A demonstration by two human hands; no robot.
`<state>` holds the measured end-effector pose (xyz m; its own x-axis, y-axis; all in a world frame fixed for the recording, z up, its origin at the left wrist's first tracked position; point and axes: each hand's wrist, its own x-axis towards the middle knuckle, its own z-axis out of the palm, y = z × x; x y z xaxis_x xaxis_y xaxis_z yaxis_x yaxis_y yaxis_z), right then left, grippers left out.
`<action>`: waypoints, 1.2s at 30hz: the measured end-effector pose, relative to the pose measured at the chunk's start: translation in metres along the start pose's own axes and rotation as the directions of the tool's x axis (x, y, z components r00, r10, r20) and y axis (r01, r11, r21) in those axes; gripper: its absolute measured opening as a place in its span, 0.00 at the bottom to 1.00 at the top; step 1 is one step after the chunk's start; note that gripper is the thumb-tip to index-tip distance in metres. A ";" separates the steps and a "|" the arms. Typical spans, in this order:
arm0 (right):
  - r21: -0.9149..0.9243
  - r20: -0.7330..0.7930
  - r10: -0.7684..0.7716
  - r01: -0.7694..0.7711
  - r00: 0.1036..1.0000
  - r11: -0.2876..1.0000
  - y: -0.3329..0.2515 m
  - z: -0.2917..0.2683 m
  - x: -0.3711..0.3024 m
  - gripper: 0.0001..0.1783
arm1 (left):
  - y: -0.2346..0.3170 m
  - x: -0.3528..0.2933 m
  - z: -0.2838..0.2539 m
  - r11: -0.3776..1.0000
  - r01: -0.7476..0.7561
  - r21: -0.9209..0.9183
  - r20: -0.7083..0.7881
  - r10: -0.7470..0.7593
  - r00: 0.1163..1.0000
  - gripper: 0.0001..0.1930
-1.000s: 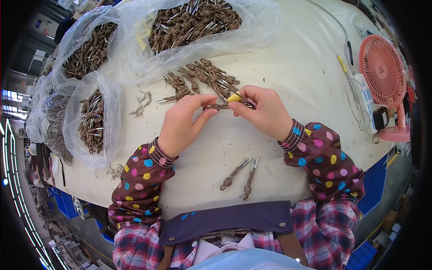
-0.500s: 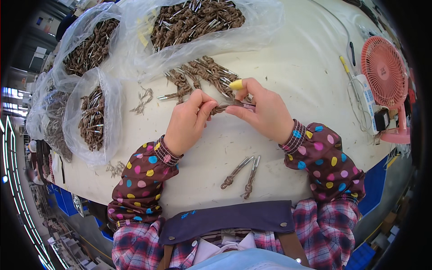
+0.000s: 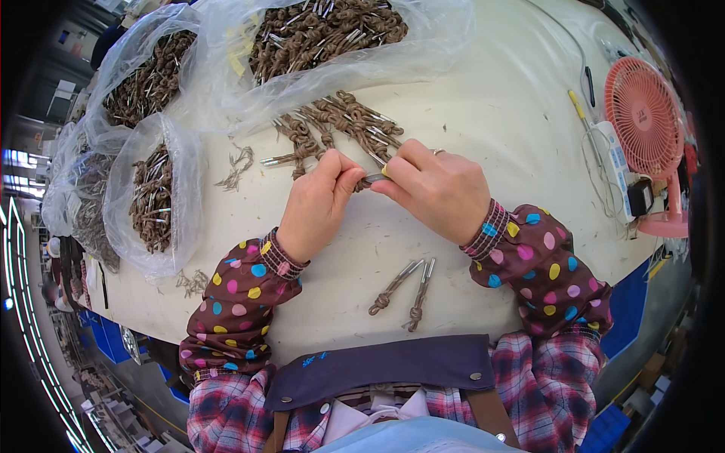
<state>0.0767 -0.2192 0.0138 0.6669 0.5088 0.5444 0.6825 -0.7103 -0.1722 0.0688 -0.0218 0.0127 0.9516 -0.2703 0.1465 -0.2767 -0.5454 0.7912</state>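
Observation:
Above the middle of the table, my left hand [image 3: 316, 202] pinches a brown cord [image 3: 356, 184] between thumb and fingers. Most of that cord is hidden behind the fingers. My right hand [image 3: 438, 185] is closed close beside it, holding a small grey metal-looking piece [image 3: 374, 178] against the cord; its kind cannot be made out. Some yellow shows at a right fingertip. Just beyond both hands lies a loose pile of brown knotted cords [image 3: 351, 124] with silver tips. Nearer me, two finished-looking knotted cords [image 3: 417, 296] lie side by side.
A large clear plastic bag [image 3: 430, 57] full of knotted cords stands at the back; smaller bags [image 3: 189, 219] line the left. Thread scraps [image 3: 239, 167] lie beside them. On the right are a pink fan [image 3: 644, 109], a white power strip [image 3: 613, 162] and a yellow-handled tool [image 3: 577, 106].
My right hand has turned and curled its fingers in; the raised, yellow-covered index finger is now folded down. The grey piece now shows at the cord. My left hand keeps its pinch.

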 end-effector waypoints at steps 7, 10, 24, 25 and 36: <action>-0.039 -0.003 -0.064 0.064 0.998 0.997 0.001 0.000 -0.002 0.15 | -0.002 0.000 0.002 1.000 -0.004 0.008 0.016 0.004 1.000 0.07; -0.055 -0.017 -0.106 0.104 0.994 0.993 0.001 -0.001 0.000 0.15 | -0.005 0.000 0.002 1.000 -0.020 -0.020 0.025 0.020 0.999 0.07; 0.747 0.528 0.361 -0.623 0.769 0.234 0.024 0.012 -0.001 0.22 | -0.019 0.001 0.007 0.947 -0.207 -0.246 -0.027 0.207 0.978 0.15; 0.719 0.544 0.378 -0.648 0.749 0.251 0.024 0.010 0.001 0.20 | -0.017 0.001 0.005 0.955 -0.268 -0.124 -0.029 0.267 0.963 0.19; 0.687 0.570 0.366 -0.671 0.736 0.279 0.014 0.001 0.004 0.12 | -0.012 0.007 -0.002 0.830 -0.457 0.319 -0.051 0.497 0.866 0.16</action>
<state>0.0890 -0.2265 0.0131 0.9108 0.3919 -0.1303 -0.0515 -0.2052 -0.9774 0.0792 -0.0158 0.0051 0.6937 -0.4647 0.5504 -0.7077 -0.5819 0.4007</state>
